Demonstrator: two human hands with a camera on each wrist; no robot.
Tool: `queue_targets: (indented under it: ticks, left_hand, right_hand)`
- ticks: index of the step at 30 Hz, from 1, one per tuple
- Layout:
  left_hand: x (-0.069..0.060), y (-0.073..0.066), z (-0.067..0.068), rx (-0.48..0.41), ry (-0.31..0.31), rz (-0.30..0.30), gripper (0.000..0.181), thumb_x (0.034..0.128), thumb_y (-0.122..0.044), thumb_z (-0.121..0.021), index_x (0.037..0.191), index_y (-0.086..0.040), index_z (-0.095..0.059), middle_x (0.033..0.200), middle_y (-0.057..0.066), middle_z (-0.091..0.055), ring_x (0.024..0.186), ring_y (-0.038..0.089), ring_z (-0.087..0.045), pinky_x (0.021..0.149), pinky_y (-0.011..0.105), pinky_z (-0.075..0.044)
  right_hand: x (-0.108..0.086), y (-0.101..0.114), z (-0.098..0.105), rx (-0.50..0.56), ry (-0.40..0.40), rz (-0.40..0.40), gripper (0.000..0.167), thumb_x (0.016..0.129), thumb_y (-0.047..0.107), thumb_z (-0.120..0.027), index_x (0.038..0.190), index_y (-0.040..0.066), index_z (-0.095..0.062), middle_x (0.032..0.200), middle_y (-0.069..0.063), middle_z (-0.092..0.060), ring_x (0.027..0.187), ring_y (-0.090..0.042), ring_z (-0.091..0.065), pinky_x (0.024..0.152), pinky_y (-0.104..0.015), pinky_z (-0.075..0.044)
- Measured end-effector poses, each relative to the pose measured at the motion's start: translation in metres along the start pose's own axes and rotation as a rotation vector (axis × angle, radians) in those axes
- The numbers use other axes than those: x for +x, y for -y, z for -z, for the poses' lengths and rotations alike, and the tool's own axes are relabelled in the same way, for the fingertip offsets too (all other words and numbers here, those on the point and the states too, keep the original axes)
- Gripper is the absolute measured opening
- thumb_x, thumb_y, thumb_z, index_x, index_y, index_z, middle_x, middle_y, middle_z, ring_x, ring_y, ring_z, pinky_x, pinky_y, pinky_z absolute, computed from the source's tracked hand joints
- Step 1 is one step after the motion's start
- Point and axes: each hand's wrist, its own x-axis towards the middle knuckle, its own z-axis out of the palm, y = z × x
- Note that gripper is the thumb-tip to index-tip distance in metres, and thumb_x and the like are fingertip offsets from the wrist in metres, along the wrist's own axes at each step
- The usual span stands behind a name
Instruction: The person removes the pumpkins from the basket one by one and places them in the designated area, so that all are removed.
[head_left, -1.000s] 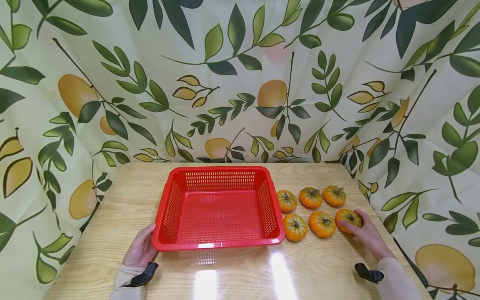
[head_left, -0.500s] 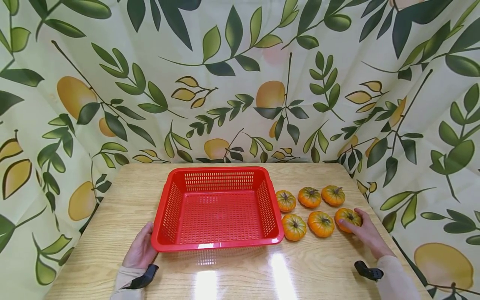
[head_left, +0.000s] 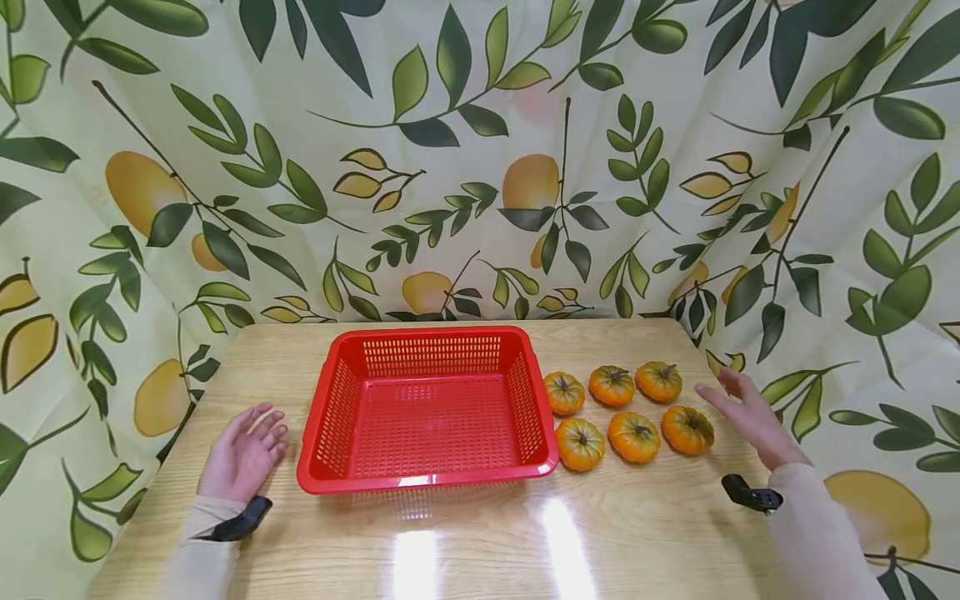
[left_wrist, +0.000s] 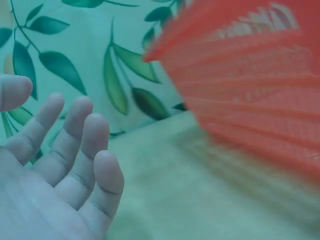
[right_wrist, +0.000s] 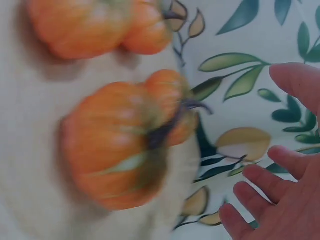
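A red plastic basket (head_left: 427,482) with slotted walls stands on the table, and nothing lies inside it. Left of it, my left hand (head_left: 242,457) is apart from the rim, palm up with relaxed fingers; the left wrist view shows the same hand (left_wrist: 60,175) beside the blurred basket (left_wrist: 240,95). Several small orange pumpkins sit in two rows to the basket's right. My right hand (head_left: 750,417) is off to the right of the nearest pumpkin (head_left: 687,430), fingers extended and holding nothing. In the right wrist view a pumpkin (right_wrist: 117,147) with a dark stem lies beside the hand (right_wrist: 280,195).
The wooden table (head_left: 480,550) runs up to a leaf-and-fruit patterned cloth (head_left: 450,167) at the back and sides. The front-left pumpkin (head_left: 580,444) is close against the basket's right side. Bright light reflections show on the table's front part.
My left hand has let go of the basket's left rim and moved left. My right hand has released the front-right pumpkin and drawn away to the right; the pumpkin stays in its row.
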Motion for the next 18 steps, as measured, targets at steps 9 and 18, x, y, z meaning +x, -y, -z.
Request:
queue_targets:
  ticks: [9,18]
  left_hand:
    - [0.049,-0.105,-0.065,0.452,-0.067,0.012,0.043,0.1127,-0.017,-0.022,0.120,-0.005,-0.062,0.115,0.010,-0.072,0.101,0.022,-0.068,0.086,0.032,-0.057]
    - [0.156,-0.151,-0.177,1.459,-0.364,0.123,0.050,0.1066,-0.053,-0.037,0.148,-0.024,-0.044,0.135,-0.009,-0.061,0.120,0.011,-0.059,0.087,0.022,-0.053]
  right_hand:
    - [0.042,0.070,0.036,-0.060,0.012,0.128,0.094,0.103,0.060,-0.041,0.161,0.000,0.003,0.165,-0.036,-0.003,0.147,-0.060,-0.014,0.111,-0.077,-0.023]
    - [0.082,0.160,0.052,-0.163,0.008,0.227,0.092,0.100,0.065,-0.040,0.163,0.010,-0.001,0.170,-0.024,-0.003,0.151,-0.053,-0.014,0.115,-0.074,-0.021]
